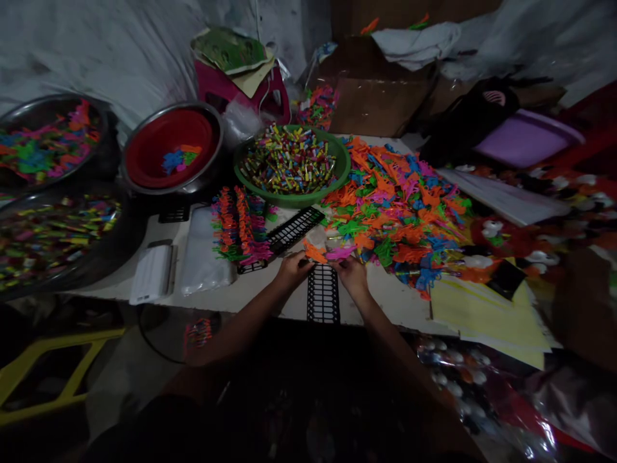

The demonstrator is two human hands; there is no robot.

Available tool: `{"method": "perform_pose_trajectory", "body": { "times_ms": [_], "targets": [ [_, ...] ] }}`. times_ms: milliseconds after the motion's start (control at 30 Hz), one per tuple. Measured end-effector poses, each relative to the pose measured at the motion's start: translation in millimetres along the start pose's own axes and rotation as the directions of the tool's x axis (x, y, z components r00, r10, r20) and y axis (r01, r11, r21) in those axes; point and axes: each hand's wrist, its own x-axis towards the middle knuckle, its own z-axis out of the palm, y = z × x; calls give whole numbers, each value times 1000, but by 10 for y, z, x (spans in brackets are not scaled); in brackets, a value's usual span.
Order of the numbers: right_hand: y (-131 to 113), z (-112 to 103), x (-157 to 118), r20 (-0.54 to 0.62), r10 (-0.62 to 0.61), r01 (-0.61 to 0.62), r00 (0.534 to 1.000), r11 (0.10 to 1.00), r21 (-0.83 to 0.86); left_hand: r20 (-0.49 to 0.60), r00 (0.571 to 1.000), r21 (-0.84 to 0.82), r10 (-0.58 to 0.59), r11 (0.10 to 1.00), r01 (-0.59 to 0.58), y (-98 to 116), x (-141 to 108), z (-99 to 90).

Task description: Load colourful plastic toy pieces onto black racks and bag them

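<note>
In the head view my left hand (291, 271) is closed at the table's front edge, its fingertips pinching a small orange plastic toy (315, 251). Facing it, my right hand (353, 275) is closed on a small pink plastic toy (341, 253). Between and below the hands lies a black slotted plastic strip (323, 297), its near end at the table edge. A second black slotted strip (296, 230) lies slantwise behind my left hand. Beyond my right hand spreads a big heap of mixed bright plastic toys (400, 199). The exact shapes of the held toys are blurred.
Behind stands a green basin (292, 200) of small wrapped tubes. Rows of toys (241, 225), clear plastic bags (205, 251) and a white box (152, 273) lie left. Metal bowls (173, 186) stand farther left. Yellow sheets (482, 315) lie right, below a cardboard box (376, 106).
</note>
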Motion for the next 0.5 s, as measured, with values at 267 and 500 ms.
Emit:
{"method": "perform_pose_trajectory", "body": {
  "times_ms": [267, 500],
  "targets": [
    [15, 38, -22, -2, -83, 82, 997, 994, -65, -5, 1000, -12, -12, 1000, 12, 70, -1, -11],
    [16, -34, -44, 44, -184, 184, 982, 983, -3, 64, 998, 81, -24, 997, 19, 29, 39, -26]
  ]
}}
